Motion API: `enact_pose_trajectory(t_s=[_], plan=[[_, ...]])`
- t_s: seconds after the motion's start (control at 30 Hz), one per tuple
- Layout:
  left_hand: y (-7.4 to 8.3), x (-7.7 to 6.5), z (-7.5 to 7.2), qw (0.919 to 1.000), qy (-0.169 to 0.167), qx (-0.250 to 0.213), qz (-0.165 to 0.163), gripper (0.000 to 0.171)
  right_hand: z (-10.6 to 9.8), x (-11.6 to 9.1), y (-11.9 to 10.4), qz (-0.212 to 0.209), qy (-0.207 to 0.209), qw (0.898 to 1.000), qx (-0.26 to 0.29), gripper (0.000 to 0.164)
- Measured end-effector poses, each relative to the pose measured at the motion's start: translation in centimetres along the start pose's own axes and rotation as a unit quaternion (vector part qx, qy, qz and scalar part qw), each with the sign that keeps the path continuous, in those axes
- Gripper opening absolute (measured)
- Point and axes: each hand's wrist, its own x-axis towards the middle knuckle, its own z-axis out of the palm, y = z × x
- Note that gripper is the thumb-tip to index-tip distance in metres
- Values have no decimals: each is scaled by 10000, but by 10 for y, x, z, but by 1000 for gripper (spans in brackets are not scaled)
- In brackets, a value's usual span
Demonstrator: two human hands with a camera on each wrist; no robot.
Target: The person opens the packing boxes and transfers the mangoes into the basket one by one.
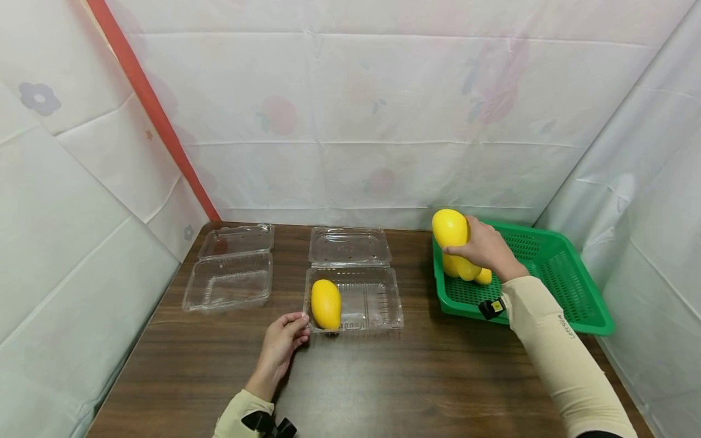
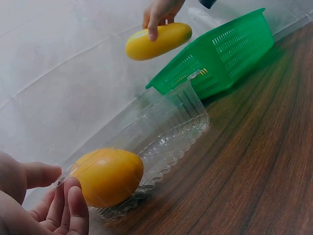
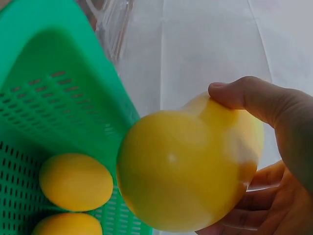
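Note:
My left hand (image 1: pixel 282 344) pinches the left front corner of an opened clear plastic clamshell box (image 1: pixel 378 301). One yellow mango (image 1: pixel 326 305) lies along the left side of that box, close to the pinching fingers. On the right, my right hand (image 1: pixel 487 246) grips another mango (image 2: pixel 159 41), thumb on one side and fingers on the other. This mango is held up over the left end of a green plastic basket (image 1: pixel 569 286). Below it, more mangoes (image 3: pixel 76 182) lie inside the basket, partly hidden by the held one in the head view.
A second opened clear clamshell box (image 1: pixel 230 283) stands at the left on the brown wooden table (image 1: pixel 383 389). White patterned sheets (image 1: pixel 350 121) hang behind the table and along both sides, with a red strip (image 1: pixel 159 115) at the back left corner.

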Motion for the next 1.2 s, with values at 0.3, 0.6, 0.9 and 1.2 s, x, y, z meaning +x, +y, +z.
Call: enact_pose_trajectory(t_s=[0.3,0.6,0.9,1.2], plan=[[-3,1,1,10000,50,51,11,27,2,3,22,248,-109,9996,29,89],[-3,0,2,10000,13,86,18,28,-7,-4,43,524,-179,9984,95,97],[-2,0,5,9999,9,107,11,29,-20,-9,70,834,-184,9960,254,103],[-1,0,5,9999,21,111,-16,28,-20,-8,98,1077,-290,9935,223,102]])
